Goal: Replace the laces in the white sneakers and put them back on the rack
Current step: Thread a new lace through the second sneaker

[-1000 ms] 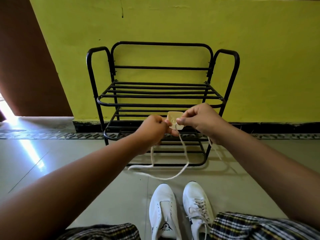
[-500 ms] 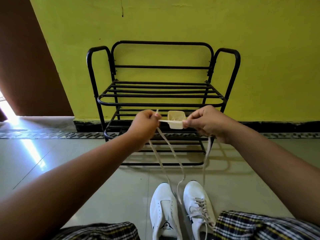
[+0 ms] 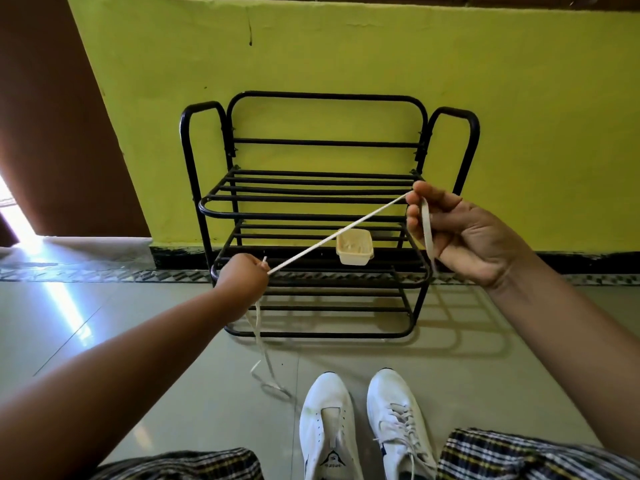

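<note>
A cream shoelace [image 3: 332,234] is stretched tight between my two hands in front of the rack. My left hand [image 3: 243,279] grips its lower end, and the rest hangs to the floor in a loose tangle [image 3: 268,379]. My right hand [image 3: 460,233] pinches the upper end, with a strip dangling over its fingers. Two white sneakers stand on the floor below. The left sneaker [image 3: 327,427] has no lace. The right sneaker [image 3: 401,420] is laced. The black metal shoe rack [image 3: 322,216] stands against the yellow wall.
A small cream plastic tub [image 3: 355,250] sits on the rack's middle shelf. My checked-cloth knees [image 3: 519,455] frame the sneakers at the bottom edge. A brown door or wall [image 3: 52,116] rises at the left, with bright light on the tiled floor [image 3: 69,306].
The tub has left my hands and now rests on the rack's middle shelf. My hands have moved apart, pulling the lace taut between them, and its free length has dropped to the floor.
</note>
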Demonstrator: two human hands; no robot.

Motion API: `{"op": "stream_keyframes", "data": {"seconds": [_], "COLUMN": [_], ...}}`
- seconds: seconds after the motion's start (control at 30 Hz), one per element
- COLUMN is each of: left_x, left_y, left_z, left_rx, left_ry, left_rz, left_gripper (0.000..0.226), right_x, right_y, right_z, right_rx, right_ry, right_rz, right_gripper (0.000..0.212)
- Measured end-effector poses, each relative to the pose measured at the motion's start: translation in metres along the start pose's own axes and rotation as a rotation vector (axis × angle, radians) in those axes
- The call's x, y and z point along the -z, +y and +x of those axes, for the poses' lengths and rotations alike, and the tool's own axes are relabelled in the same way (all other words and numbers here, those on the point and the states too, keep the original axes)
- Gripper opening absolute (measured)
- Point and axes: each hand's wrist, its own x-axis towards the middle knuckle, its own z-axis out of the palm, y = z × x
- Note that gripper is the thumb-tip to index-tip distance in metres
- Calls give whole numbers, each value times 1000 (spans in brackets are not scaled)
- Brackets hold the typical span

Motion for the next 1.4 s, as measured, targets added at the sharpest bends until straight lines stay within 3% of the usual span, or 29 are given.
{"op": "stream_keyframes", "data": {"seconds": [0.1,0.2,0.3,0.37,0.47,0.53,0.6,0.67,0.73,0.83,0.97,1.13,1.27,1.4], "left_x": [-5,-6,-7,-8,-10,-12,-13,-14,-14,-13,-2,13,16,9], "left_y": [0,-6,-16,-17,-2,15,34,52,64,71,63,33,11,-2], "left_z": [0,-2,1,0,-12,-22,-29,-35,-40,-44,-34,-11,4,7], "left_rx": [-39,-59,-114,-112,-49,-55,-125,-195,-252,-303,-353,-232,-77,6], "left_ry": [-44,-109,-144,-181,-275,-320,-336,-351,-359,-352,-167,47,131,92], "left_rz": [120,289,440,407,107,-84,-208,-281,-313,-360,-278,-306,-284,-137], "left_gripper": [20,23,27,24,20,20,19,20,20,18,15,19,22,21], "right_x": [-8,-3,1,-1,-10,-16,-20,-25,-31,-35,-24,0,11,-1], "right_y": [3,4,1,2,11,21,35,49,59,61,50,43,38,27], "right_z": [4,7,7,5,3,1,-1,-2,-2,-1,1,0,-3,-1], "right_rx": [96,166,203,157,22,-94,-194,-251,-266,-226,-210,-265,-257,-160], "right_ry": [91,270,394,362,366,347,200,36,-41,-51,-34,102,124,-33], "right_rz": [2,-150,-156,-108,-150,-364,-692,-952,-1033,-1033,-970,-850,-392,67], "right_gripper": [10,23,20,23,27,21,15,23,26,7,19,16,15,36]}}
